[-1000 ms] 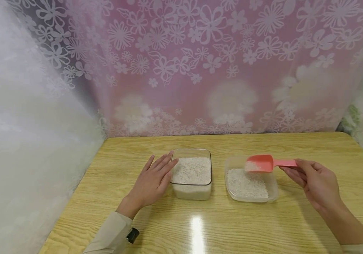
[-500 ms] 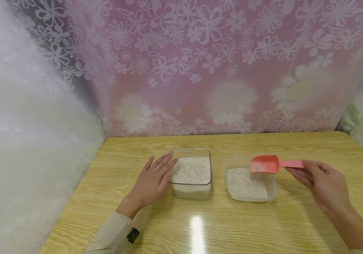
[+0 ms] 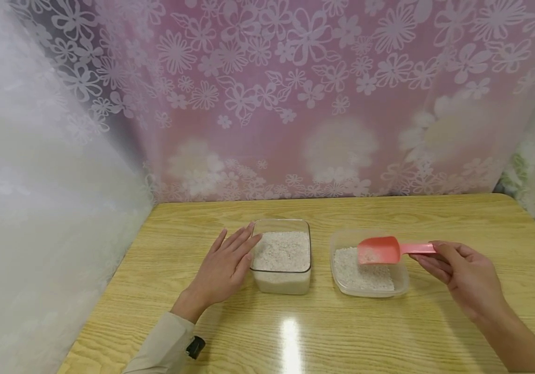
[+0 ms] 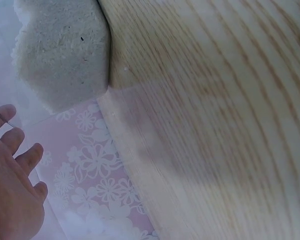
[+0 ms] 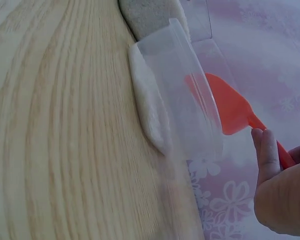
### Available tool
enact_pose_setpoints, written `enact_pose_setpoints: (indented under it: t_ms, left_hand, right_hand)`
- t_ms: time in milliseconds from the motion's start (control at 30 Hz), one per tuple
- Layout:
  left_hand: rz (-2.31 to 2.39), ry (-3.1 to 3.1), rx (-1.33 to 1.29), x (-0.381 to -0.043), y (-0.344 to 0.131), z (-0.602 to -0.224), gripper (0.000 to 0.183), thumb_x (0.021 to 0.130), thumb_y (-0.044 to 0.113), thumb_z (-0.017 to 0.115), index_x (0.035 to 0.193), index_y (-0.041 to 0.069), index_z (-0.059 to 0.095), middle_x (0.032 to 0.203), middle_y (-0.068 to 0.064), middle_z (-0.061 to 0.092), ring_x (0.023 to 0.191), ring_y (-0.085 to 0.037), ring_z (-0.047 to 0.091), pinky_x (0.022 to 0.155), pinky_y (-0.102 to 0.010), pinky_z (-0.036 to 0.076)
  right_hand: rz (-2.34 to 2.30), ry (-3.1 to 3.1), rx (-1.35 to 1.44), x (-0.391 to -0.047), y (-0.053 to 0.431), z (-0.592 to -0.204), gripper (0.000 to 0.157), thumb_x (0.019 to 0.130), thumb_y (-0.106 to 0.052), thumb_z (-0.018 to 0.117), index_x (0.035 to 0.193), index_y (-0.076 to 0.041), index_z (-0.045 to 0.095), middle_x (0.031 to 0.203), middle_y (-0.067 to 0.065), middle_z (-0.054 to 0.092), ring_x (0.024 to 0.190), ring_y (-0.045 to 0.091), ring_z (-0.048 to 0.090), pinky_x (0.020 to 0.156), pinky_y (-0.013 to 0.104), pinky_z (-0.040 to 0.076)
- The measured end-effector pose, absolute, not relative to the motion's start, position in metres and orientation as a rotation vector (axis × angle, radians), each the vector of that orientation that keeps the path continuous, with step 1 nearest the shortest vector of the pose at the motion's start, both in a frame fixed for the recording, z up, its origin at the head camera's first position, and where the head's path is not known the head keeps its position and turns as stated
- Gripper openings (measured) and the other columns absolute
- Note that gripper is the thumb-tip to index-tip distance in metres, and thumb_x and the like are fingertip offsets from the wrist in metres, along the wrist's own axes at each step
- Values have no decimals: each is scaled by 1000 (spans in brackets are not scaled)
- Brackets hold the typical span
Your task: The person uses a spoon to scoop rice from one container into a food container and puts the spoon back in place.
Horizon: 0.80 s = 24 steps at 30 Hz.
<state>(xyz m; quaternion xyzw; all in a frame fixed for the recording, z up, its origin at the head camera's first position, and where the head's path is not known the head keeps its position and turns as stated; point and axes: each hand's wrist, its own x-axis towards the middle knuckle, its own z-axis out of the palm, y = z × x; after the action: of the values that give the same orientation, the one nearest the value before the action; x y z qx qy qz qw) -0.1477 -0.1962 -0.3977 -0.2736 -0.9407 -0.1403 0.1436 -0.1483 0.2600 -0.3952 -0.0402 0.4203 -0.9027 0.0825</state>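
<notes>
My right hand (image 3: 470,278) grips the handle of a pink scoop (image 3: 380,251), its bowl over the low translucent plastic container (image 3: 371,294). A little rice shows in the scoop's bowl, and a layer of rice (image 3: 353,272) covers the container's floor. In the right wrist view the scoop (image 5: 232,105) reaches over the container's rim, fingers and thumb round its handle. My left hand (image 3: 218,272) lies with fairly straight fingers at the left rim of a deeper clear container (image 3: 282,284), which is well filled with rice (image 4: 65,55).
Both containers stand side by side on a wood-grain table (image 3: 244,332), with a narrow gap between them. A pink floral curtain (image 3: 272,130) hangs behind the table's far edge. Pale sheeting (image 3: 52,218) hangs along the left side.
The scoop first moved right, then came back left and slightly nearer over the low container. It holds less rice than a second ago. My left hand has stayed in place.
</notes>
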Motion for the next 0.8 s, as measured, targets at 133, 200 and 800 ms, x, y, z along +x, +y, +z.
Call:
enact_pose_setpoints:
  t_ms: [133,200,800]
  left_hand:
    - [-403,-2709,-791,-148,-196,-398,44,105,28,32,148,21,39,155,-1,26,140,-19,26,116,-47,9]
    - [-403,-2711,-790,-148,-196,-398,45,105,29,30,148,21,39,155,-1,26,140,-19,26,116,-46,9]
    - [-419,-2701,-789,-148,-196,-399,45,105,30,30,149,22,38,156,0,26,140,-19,26,116,-46,10]
  right_hand:
    - [-2623,1396,-116,-148,251,-393,16,99,-4,51,101,4,64,95,17,69,90,28,69,81,34,54]
    - [-2580,1493,-108,-148,247,-392,14,98,-6,53,100,3,64,94,16,70,88,26,69,79,33,54]
    - [-2410,1906,-124,-150,232,-385,15,96,-12,59,103,0,63,90,12,72,80,23,71,73,31,55]
